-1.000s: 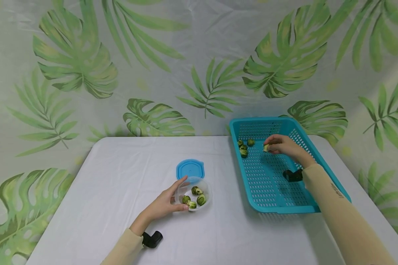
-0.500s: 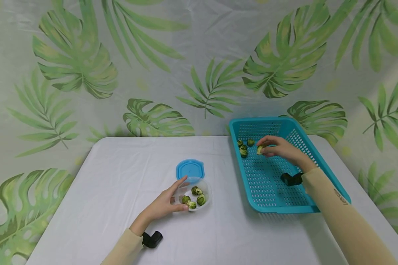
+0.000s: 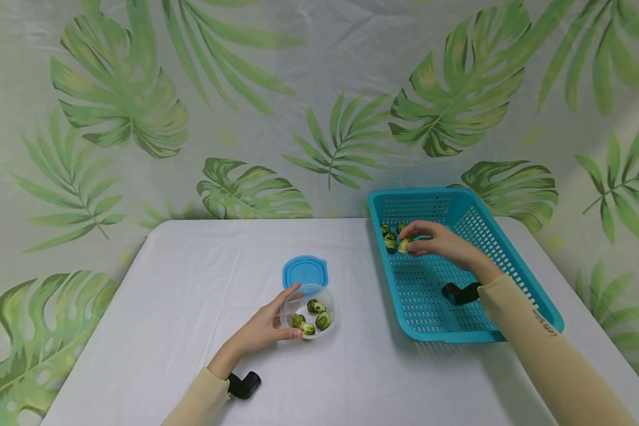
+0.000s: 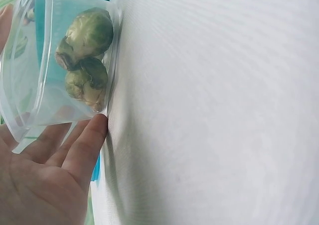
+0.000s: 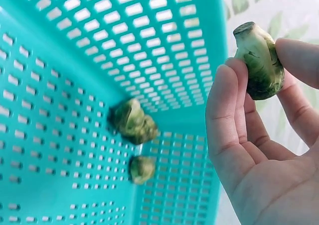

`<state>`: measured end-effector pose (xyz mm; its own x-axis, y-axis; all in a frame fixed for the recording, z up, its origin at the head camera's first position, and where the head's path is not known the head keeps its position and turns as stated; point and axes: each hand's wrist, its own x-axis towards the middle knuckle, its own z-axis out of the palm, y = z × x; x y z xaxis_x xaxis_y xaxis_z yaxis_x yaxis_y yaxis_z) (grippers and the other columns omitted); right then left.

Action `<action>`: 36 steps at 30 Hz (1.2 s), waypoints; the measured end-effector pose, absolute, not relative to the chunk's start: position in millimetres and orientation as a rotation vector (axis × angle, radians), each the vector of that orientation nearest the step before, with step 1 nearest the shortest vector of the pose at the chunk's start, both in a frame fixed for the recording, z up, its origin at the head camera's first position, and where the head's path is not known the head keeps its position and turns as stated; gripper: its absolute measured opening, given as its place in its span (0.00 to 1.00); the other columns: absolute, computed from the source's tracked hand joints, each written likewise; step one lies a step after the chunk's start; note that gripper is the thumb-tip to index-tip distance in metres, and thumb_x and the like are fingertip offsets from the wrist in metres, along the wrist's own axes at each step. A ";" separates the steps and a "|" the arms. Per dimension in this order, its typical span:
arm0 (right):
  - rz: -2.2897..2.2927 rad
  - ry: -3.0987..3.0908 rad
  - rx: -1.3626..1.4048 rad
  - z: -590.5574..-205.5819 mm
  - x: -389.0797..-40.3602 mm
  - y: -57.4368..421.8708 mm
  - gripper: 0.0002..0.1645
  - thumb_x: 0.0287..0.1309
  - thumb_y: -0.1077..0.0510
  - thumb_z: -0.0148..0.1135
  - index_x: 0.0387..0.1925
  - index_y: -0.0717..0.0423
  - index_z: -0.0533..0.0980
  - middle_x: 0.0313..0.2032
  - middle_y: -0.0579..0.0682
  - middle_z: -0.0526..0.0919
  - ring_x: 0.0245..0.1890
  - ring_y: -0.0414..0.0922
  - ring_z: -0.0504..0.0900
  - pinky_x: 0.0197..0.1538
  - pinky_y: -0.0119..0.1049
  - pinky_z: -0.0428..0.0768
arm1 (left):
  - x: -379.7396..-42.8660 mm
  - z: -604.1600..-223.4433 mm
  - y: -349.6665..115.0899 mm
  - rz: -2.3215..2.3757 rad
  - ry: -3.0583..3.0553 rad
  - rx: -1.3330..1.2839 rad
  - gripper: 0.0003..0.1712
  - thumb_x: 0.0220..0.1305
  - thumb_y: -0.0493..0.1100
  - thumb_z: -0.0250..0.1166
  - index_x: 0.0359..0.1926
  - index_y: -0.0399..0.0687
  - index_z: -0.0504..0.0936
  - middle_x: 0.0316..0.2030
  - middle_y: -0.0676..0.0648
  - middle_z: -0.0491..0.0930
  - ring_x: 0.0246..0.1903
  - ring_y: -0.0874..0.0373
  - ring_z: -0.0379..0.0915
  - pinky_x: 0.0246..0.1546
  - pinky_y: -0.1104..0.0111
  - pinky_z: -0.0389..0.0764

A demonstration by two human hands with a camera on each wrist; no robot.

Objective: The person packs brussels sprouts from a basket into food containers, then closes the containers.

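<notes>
Between thumb and fingertips, my right hand (image 3: 442, 244) pinches a Brussels sprout (image 5: 260, 60) with its pale cut stem pointing up. It is over the left part of the turquoise basket (image 3: 423, 331). Several more sprouts (image 3: 390, 241) lie in that basket's far left corner. My left hand (image 3: 263, 326) holds a small clear plastic container (image 3: 332, 305) from its left side, thumb at the near rim and fingers round the far side. Inside sit several Brussels sprouts (image 3: 322, 320), two of them seen large through the wall in the left wrist view.
A blue lid (image 3: 305, 271) lies flat on the white table (image 3: 191, 296) just behind the container. The basket has raised, perforated walls and stands at the table's right side. Behind the table hangs a leaf-patterned cloth (image 3: 335, 136).
My right hand has moved left inside the basket area, carrying the sprout closer to the other sprouts in the corner. The left hand and the container have stayed in place.
</notes>
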<state>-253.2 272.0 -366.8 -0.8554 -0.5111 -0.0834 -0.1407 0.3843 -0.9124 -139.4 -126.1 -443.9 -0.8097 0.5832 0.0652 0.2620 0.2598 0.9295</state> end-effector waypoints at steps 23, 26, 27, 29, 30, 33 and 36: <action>-1.392 2.150 -0.760 -358.9 -233.2 209.9 0.16 0.67 0.60 0.56 0.51 0.67 0.71 0.45 0.60 0.74 0.40 0.54 0.78 0.47 0.46 0.79 | -141.2 -446.7 -127.0 1.573 2.249 0.783 0.52 0.58 0.34 0.68 0.75 0.42 0.45 0.68 0.32 0.57 0.68 0.37 0.47 0.57 0.42 0.64; -1.378 2.140 -0.761 -359.1 -232.2 202.9 0.16 0.67 0.60 0.56 0.51 0.67 0.71 0.45 0.60 0.75 0.40 0.55 0.78 0.45 0.43 0.79 | -141.4 -447.0 -126.9 1.565 2.257 0.784 0.51 0.59 0.35 0.68 0.75 0.42 0.46 0.68 0.32 0.57 0.68 0.37 0.47 0.57 0.41 0.64; -1.377 2.141 -0.761 -359.2 -231.9 200.9 0.16 0.67 0.60 0.56 0.51 0.67 0.71 0.45 0.60 0.75 0.40 0.56 0.78 0.45 0.42 0.80 | -141.5 -447.1 -126.8 1.563 2.258 0.784 0.51 0.59 0.35 0.68 0.75 0.42 0.46 0.68 0.33 0.57 0.68 0.37 0.47 0.57 0.41 0.64; -1.378 2.138 -0.764 -358.6 -230.9 197.1 0.16 0.66 0.60 0.57 0.51 0.66 0.72 0.45 0.60 0.75 0.40 0.58 0.77 0.45 0.42 0.80 | -141.5 -446.8 -126.8 1.562 2.256 0.784 0.51 0.59 0.36 0.69 0.75 0.42 0.46 0.68 0.33 0.57 0.68 0.37 0.47 0.57 0.42 0.64; -1.380 2.134 -0.770 -358.1 -230.2 195.2 0.16 0.66 0.61 0.57 0.51 0.66 0.72 0.45 0.60 0.75 0.41 0.59 0.77 0.45 0.43 0.80 | -141.5 -446.7 -126.8 1.562 2.254 0.785 0.51 0.59 0.36 0.68 0.75 0.42 0.46 0.68 0.33 0.57 0.68 0.37 0.47 0.57 0.42 0.64; -1.383 2.120 -0.781 -356.8 -228.0 189.7 0.16 0.66 0.61 0.56 0.51 0.66 0.71 0.45 0.60 0.75 0.41 0.61 0.77 0.45 0.44 0.79 | -141.3 -446.5 -126.8 1.564 2.249 0.786 0.51 0.59 0.35 0.68 0.75 0.42 0.45 0.68 0.33 0.57 0.68 0.37 0.47 0.57 0.42 0.64; -1.375 2.104 -0.794 -356.6 -226.6 183.9 0.15 0.66 0.62 0.56 0.51 0.67 0.71 0.44 0.60 0.75 0.41 0.60 0.77 0.46 0.46 0.79 | -141.4 -446.4 -126.8 1.564 2.247 0.791 0.51 0.59 0.34 0.68 0.75 0.42 0.45 0.68 0.33 0.57 0.68 0.37 0.47 0.57 0.42 0.64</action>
<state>-226.6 183.9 -356.6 -0.7049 -0.7033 -0.0921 -0.1978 0.3195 -0.9267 -141.4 -126.8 -446.4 -0.8069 0.5864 0.0710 0.2701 0.2594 0.9272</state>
